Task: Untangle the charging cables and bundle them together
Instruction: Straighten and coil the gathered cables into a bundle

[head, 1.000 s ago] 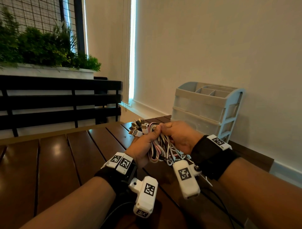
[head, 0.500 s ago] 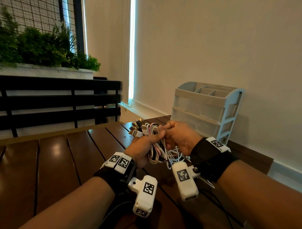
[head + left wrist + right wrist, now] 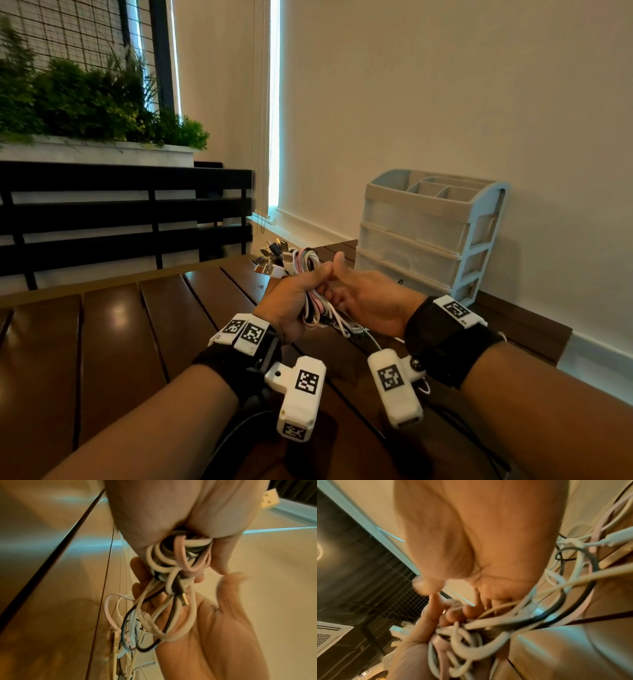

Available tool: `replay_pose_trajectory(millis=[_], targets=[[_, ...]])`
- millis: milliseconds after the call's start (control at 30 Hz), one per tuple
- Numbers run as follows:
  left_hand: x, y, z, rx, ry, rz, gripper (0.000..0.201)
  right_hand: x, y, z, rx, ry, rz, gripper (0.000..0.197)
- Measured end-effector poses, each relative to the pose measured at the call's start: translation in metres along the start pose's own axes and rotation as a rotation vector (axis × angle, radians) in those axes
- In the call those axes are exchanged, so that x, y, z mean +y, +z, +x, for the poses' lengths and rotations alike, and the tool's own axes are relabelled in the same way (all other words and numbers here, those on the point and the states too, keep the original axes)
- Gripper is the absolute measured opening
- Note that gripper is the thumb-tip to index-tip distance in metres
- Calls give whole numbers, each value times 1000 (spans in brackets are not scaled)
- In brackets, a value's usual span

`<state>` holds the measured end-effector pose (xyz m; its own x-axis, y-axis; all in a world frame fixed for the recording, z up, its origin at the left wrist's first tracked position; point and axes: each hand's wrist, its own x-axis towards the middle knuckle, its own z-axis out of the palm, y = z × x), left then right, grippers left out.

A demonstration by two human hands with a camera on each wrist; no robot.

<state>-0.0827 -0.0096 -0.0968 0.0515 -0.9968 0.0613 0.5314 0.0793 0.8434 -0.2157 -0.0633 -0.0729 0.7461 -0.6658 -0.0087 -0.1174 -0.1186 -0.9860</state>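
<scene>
Two hands meet above a dark wooden slatted table. The left hand is clenched around a bunch of white, pink and black charging cables, with the plug ends sticking out beyond its knuckles. The right hand lies open just beside it, palm turned inward, loose cable loops draped across its palm and fingers. A pale plastic drawer organizer stands on the table against the wall.
</scene>
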Motion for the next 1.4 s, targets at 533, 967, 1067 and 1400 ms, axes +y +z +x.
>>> replay_pose_trajectory(millis=[533,967,1067,1400], targets=[[0,-4,2,9,63,-140,28,-23,-17,-5,-295,151,-682,34],[7,3,-5,3,113,-307,25,-6,-1,2,-96,-12,-1005,25],[12,0,-4,26,118,-308,24,-10,-6,-6,-245,1,-843,28],[10,-10,3,76,88,-165,27,-13,6,0,-181,-57,-1262,26]])
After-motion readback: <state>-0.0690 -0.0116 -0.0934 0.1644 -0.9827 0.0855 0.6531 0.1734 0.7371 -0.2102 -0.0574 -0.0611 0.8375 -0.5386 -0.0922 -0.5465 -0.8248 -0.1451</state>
